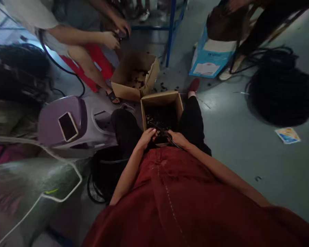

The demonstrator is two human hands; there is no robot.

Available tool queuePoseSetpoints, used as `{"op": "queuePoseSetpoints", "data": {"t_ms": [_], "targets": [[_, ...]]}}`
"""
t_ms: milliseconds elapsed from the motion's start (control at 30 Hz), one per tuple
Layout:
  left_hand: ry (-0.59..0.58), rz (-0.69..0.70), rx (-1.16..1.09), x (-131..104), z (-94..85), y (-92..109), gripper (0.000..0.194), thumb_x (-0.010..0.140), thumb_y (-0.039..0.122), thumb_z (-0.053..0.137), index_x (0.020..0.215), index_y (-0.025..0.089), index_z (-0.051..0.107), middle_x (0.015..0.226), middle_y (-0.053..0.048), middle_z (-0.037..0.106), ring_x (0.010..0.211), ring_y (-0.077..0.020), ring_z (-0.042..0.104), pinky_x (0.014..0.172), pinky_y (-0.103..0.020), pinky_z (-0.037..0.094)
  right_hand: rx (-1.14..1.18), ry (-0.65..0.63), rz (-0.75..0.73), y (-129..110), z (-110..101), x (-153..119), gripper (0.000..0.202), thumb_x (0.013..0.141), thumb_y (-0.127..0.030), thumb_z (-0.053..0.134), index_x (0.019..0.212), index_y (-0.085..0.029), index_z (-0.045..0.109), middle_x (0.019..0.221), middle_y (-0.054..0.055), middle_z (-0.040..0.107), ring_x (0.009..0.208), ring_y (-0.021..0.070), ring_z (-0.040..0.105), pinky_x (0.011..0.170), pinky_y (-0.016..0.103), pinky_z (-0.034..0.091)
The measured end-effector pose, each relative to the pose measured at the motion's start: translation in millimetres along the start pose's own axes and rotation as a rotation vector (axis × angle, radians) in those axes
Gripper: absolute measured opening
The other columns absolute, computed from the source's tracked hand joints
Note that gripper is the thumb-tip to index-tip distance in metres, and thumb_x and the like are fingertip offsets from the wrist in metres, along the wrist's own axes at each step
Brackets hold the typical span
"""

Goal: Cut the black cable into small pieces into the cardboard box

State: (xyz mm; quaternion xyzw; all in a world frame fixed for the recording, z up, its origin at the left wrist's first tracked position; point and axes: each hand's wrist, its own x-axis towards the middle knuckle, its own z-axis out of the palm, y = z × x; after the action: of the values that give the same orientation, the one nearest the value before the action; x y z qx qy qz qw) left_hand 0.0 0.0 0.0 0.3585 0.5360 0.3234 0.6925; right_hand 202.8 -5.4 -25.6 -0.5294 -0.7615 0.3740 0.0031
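My right hand (178,139) is closed around a thin black cable (174,142), which trails back towards my lap. My left hand (147,137) is closed beside it, its fingertips pinched together; whatever they hold is too small and dark to make out. A dark strip (158,127) extends from the right hand towards the left fingers. Both hands are over the near edge of an open cardboard box (180,107) between my knees. Many small black pieces (162,115) lie inside the box.
Another cardboard box (126,90) stands ahead, near a seated co-worker's hands (115,36). A purple stool (47,120) carrying a phone (68,127) is at my left. To the right are a blue carton (206,63), another person's leg and a large black cable coil (282,91).
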Motion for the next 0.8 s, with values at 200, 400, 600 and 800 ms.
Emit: {"op": "queuePoseSetpoints", "data": {"t_ms": [200,400,600,800], "targets": [[-0.018,-0.04,-0.04,1.3,-3.7,-1.0,0.033,0.073,0.045,0.058,0.07,0.013,0.05,0.062,0.001,0.053,0.042,-0.0035,0.039,0.04,-0.019,0.029,0.008,0.009,-0.002,0.5,-1.4,-1.0,0.028,0.084,-0.032,0.045,0.11,-0.022,0.049,0.103,0.008,0.065,0.087,0.0203,0.061,0.066,0.023,0.037],[-0.079,0.003,0.057,0.5,-1.9,-4.2,0.032,0.075,0.043,0.057,0.077,0.012,0.054,0.064,0.001,0.053,0.043,-0.0024,0.037,0.041,-0.018,0.029,0.002,0.023,-0.062,4.8,0.4,1.6,0.032,0.084,-0.036,0.047,0.112,-0.021,0.048,0.109,0.01,0.061,0.092,0.0208,0.059,0.071,0.026,0.04],[-0.071,-0.001,0.13,1.8,-0.5,-7.9,0.033,0.075,0.043,0.056,0.082,0.011,0.057,0.064,0.001,0.053,0.044,-0.0027,0.037,0.042,-0.017,0.027,0.006,0.025,-0.084,8.5,3.1,3.2,0.032,0.085,-0.038,0.047,0.111,-0.02,0.048,0.108,0.01,0.06,0.094,0.0201,0.058,0.073,0.026,0.041],[-0.074,-0.025,0.096,3.2,-0.9,-8.7,0.031,0.075,0.042,0.055,0.079,0.012,0.054,0.064,0.002,0.052,0.043,-0.0025,0.035,0.041,-0.017,0.027,-0.017,0.005,-0.05,5.7,0.6,1.8,0.028,0.084,-0.038,0.046,0.106,-0.02,0.049,0.102,0.01,0.063,0.084,0.0203,0.059,0.065,0.024,0.038]]}}
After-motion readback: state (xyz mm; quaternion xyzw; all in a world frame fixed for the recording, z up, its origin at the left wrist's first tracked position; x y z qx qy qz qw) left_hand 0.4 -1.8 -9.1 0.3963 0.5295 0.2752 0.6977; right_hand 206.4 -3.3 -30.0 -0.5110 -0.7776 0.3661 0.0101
